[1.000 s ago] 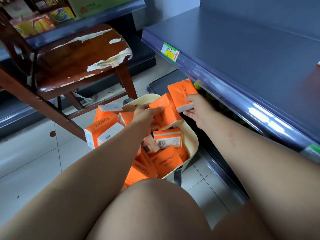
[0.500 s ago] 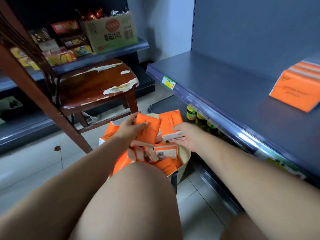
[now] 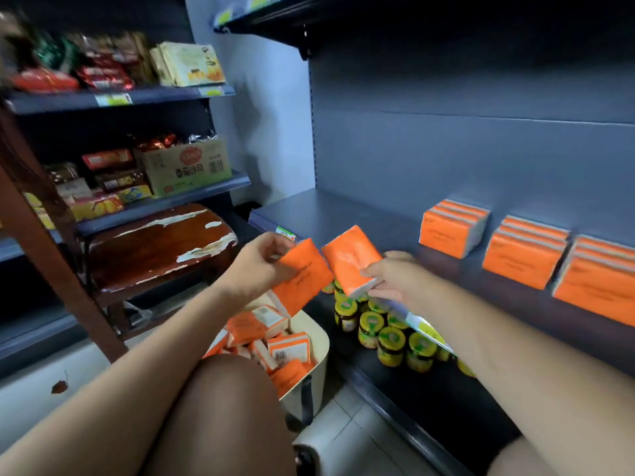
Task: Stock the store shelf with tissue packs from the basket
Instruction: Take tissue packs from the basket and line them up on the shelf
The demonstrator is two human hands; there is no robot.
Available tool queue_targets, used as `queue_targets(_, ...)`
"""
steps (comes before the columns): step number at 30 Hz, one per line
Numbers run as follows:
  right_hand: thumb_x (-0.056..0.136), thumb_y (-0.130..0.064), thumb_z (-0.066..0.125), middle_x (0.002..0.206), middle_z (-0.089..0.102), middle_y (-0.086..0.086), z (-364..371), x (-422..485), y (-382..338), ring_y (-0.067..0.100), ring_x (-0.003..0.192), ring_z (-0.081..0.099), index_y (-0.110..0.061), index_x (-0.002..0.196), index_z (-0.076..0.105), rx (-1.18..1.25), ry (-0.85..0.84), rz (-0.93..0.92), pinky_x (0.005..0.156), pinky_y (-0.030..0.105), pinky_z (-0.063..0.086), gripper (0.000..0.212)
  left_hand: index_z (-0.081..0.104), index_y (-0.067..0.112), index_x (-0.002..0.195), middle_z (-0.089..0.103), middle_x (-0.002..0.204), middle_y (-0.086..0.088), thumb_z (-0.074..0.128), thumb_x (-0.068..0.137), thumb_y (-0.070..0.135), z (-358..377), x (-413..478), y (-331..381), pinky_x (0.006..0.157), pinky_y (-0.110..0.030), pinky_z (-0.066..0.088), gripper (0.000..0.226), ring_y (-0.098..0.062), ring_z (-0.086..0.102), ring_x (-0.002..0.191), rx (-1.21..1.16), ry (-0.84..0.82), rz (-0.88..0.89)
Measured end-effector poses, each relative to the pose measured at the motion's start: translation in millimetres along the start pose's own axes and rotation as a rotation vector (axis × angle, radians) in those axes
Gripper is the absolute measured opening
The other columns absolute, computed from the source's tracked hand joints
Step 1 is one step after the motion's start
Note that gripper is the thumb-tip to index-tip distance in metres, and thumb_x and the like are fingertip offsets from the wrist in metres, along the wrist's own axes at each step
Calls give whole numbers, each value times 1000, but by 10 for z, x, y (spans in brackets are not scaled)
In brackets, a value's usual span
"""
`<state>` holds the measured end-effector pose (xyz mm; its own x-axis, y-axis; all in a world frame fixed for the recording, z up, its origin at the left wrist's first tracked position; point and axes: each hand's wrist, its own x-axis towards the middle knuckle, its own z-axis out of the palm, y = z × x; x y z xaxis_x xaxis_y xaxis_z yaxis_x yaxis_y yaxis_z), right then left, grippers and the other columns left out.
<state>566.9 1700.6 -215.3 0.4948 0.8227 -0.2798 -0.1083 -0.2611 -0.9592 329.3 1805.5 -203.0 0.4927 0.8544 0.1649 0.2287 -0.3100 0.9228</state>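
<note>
My left hand grips one orange tissue pack, lifted above the cream basket. My right hand holds a second orange pack just to the right, at the front edge of the dark blue shelf. Several more orange packs lie loose in the basket on the floor. Three stacks of orange packs stand on the shelf: one, another and a third at the far right.
Yellow-lidded jars fill the lower shelf under my right arm. A worn brown wooden chair stands left of the basket. Snack boxes and a carton sit on the left shelves. My knee blocks the basket's near side.
Both hands rose out of the basket, each with its orange pack, toward the shelf edge. My view tilted up, so the shelf's stacks and the jars came into sight.
</note>
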Motion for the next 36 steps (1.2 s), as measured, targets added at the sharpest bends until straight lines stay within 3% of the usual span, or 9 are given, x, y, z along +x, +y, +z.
queue_targets(6, 85, 8, 73, 101, 71, 12, -826, -616, -207, 26, 94, 68, -15, 92, 61, 11, 123, -96, 85, 39, 59, 26, 71, 16, 101, 74, 97, 3, 75, 70, -7, 704, 18, 457, 86, -37, 58, 38, -12, 69, 89, 78, -244, 218)
queue_targets(10, 85, 5, 74, 106, 75, 12, -1443, -958, -62, 23, 91, 71, -12, 106, 68, -67, 190, -125, 79, 34, 60, 28, 72, 16, 99, 75, 99, -9, 79, 69, -4, 1203, 23, 698, 85, -37, 59, 37, -13, 69, 89, -7, -332, 260)
queue_targets(13, 82, 5, 76, 101, 73, 13, -1923, -1164, -22, 22, 90, 69, -15, 97, 68, -204, 292, -152, 84, 39, 61, 26, 71, 5, 104, 75, 101, -7, 76, 75, -17, 1587, 45, 855, 86, -33, 57, 37, -12, 69, 90, -71, -368, 269)
queue_targets(16, 78, 2, 77, 106, 74, 13, -2295, -1279, -1, 24, 96, 70, -15, 107, 72, -291, 379, -178, 89, 45, 61, 34, 69, 1, 106, 73, 99, -6, 73, 75, -20, 1980, -41, 949, 82, -31, 55, 37, -12, 66, 87, -152, -365, 261)
queue_targets(20, 67, -12, 80, 99, 74, 12, -2598, -1295, -64, 27, 91, 72, -19, 103, 75, -427, 466, -233, 84, 50, 61, 37, 70, 8, 100, 71, 93, -1, 75, 70, -7, 2445, -68, 964, 81, -32, 53, 34, -13, 65, 85, -221, -401, 269)
queue_targets(22, 56, -22, 80, 104, 75, 6, -2729, -1280, -108, 25, 91, 70, -21, 105, 75, -512, 529, -277, 76, 40, 58, 49, 70, 19, 97, 69, 95, 5, 74, 66, 2, 2666, 4, 1020, 84, -27, 51, 36, -6, 63, 86, -156, -436, 331)
queue_targets(25, 64, -17, 84, 116, 71, -8, -2966, -1345, -124, 11, 102, 65, -26, 123, 71, -574, 646, -303, 77, 23, 45, 61, 67, 27, 97, 66, 99, 11, 75, 72, -7, 2925, 63, 1094, 83, -16, 47, 44, 4, 60, 85, -69, -547, 437)
queue_targets(29, 67, -10, 83, 100, 75, -5, -3306, -1541, -77, 14, 93, 69, -27, 111, 75, -605, 698, -288, 78, 27, 51, 47, 68, 19, 108, 67, 107, 5, 76, 71, 6, 3112, 129, 1171, 89, -13, 43, 40, 9, 59, 96, -50, -612, 510)
queue_targets(36, 72, 1, 74, 104, 71, -5, -3766, -2033, 123, 16, 98, 64, -24, 112, 76, -710, 795, -195, 73, 23, 47, 47, 66, 32, 101, 66, 104, 14, 75, 79, -13, 3603, 66, 1364, 89, -18, 47, 51, 3, 62, 96, -85, -606, 511)
